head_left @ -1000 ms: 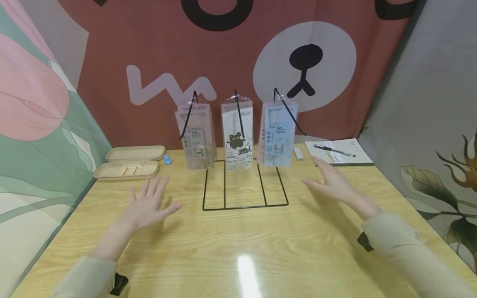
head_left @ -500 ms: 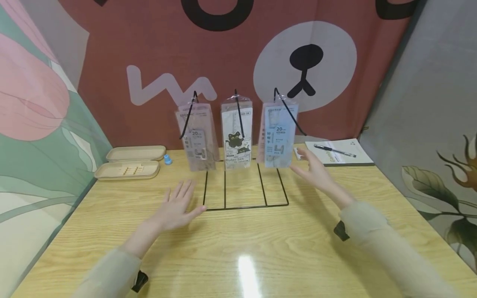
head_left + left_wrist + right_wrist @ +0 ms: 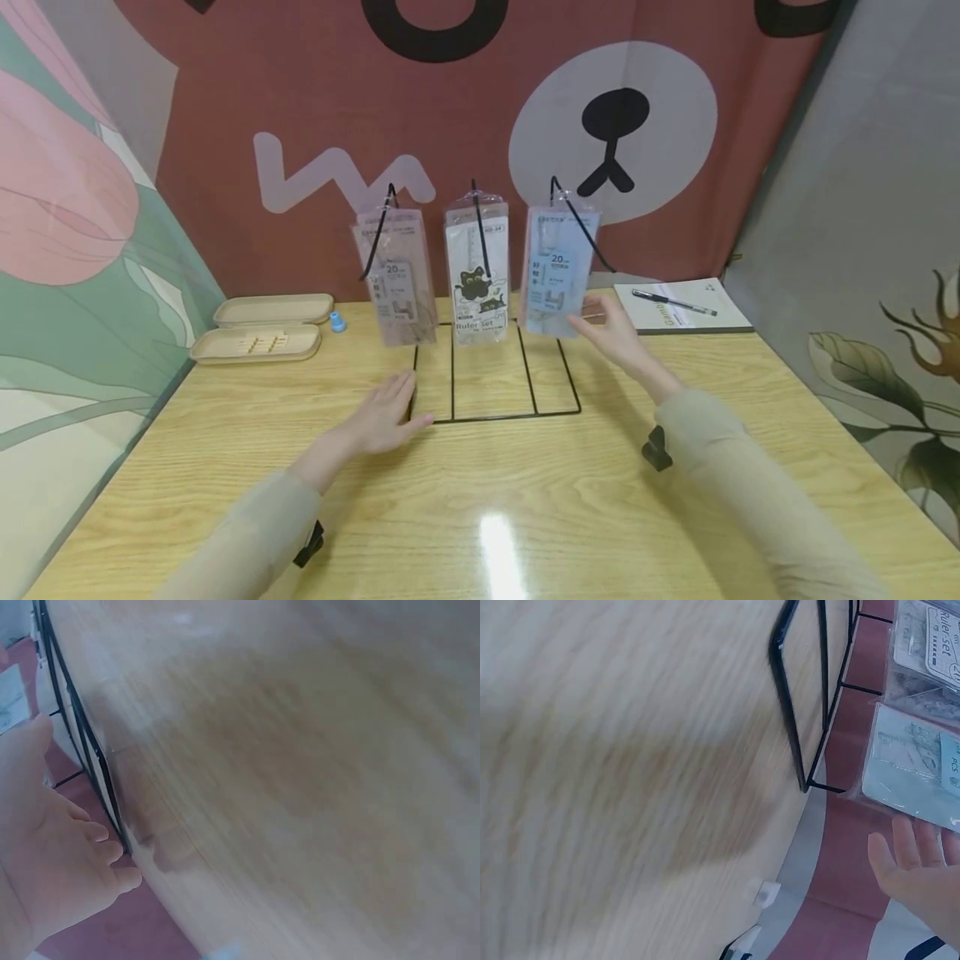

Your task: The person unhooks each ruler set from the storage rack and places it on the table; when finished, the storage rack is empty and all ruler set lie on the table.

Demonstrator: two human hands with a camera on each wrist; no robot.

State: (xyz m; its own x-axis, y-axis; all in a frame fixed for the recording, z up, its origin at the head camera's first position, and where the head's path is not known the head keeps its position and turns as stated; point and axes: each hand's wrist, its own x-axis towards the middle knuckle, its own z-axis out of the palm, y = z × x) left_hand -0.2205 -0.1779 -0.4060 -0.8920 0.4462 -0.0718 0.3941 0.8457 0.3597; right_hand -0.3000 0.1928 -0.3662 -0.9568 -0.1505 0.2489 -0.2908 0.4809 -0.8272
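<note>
A black wire rack [image 3: 493, 417] stands on the table, three rows of clear packets hanging from its arms. On the right arm is a blue ruler packet [image 3: 557, 242]; my right hand [image 3: 617, 335] pinches its lower right edge, thumb in front and fingers reaching behind. The right wrist view shows the fingers at the blue packet's edge [image 3: 904, 780]. A cat-print ruler set [image 3: 474, 275] hangs in the middle, pink packets [image 3: 397, 275] on the left. My left hand [image 3: 377, 421] lies with straight fingers at the base's left front corner.
An open beige case [image 3: 255, 343] lies at the back left, beside a small blue cone-shaped piece [image 3: 337, 322]. At the back right a black pen [image 3: 673, 302] lies on a white notebook [image 3: 708, 302]. Printed cloth [image 3: 300, 83] hangs behind the table.
My right hand has moved left to the blue packet and taken its edge; the packet has shifted slightly left. My left hand has moved right, up to the rack's base.
</note>
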